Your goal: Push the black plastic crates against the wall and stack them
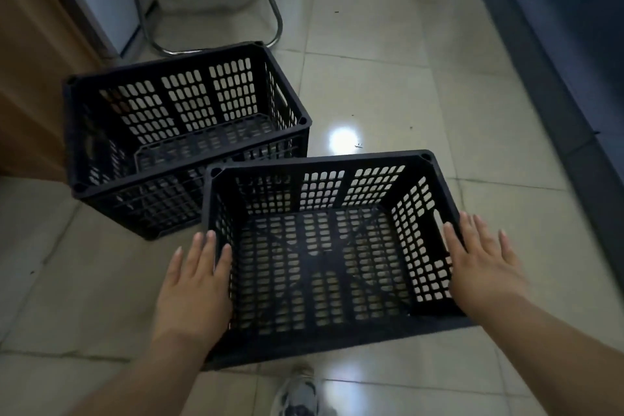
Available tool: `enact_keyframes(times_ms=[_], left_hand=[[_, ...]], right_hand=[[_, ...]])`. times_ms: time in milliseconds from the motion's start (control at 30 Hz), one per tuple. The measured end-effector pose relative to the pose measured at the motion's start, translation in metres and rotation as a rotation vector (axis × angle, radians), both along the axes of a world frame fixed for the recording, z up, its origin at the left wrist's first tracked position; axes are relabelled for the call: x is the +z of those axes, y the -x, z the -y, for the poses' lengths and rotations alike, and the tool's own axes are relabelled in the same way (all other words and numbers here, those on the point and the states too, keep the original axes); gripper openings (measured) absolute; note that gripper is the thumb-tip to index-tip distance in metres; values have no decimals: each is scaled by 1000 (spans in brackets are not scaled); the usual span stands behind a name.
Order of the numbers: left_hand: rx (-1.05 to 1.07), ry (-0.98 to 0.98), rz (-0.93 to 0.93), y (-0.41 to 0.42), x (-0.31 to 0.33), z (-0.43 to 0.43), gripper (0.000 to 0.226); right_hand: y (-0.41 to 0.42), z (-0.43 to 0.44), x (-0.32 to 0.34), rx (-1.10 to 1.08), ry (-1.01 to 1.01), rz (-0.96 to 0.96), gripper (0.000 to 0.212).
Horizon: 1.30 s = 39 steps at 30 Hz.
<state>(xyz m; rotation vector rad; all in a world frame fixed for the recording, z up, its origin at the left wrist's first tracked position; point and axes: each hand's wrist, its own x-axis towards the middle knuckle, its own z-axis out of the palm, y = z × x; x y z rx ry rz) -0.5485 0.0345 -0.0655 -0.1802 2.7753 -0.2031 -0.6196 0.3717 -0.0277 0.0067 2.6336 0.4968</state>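
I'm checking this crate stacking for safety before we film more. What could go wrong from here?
1. Both hands, left and right, lie flat and open along the near crate's sides, not in its handle slots; it could slip if lifted.
2. The near crate overlaps the far crate's corner, so its rim may snag.
3. The person's shoe sits just below the crate, a likely spot for a dropped edge.
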Motion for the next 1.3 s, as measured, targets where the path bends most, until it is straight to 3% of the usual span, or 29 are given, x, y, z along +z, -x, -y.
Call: enact_keyframes(times_ms=[367,733,1033,1300], left_hand=[[15,99,22,97,-90,39,69],[-113,200,-3,98,-97,48,71],[-41,208,27,35,-56,78,73],[83,238,-13,-94,12,103,76]], right_hand=[[97,-25,-108,-36,-46,21,66],[101,-20,-112,-4,-150,111,66],[67,19,-81,20,-71,133,68],[-10,59,-5,178,-53,96,71]])
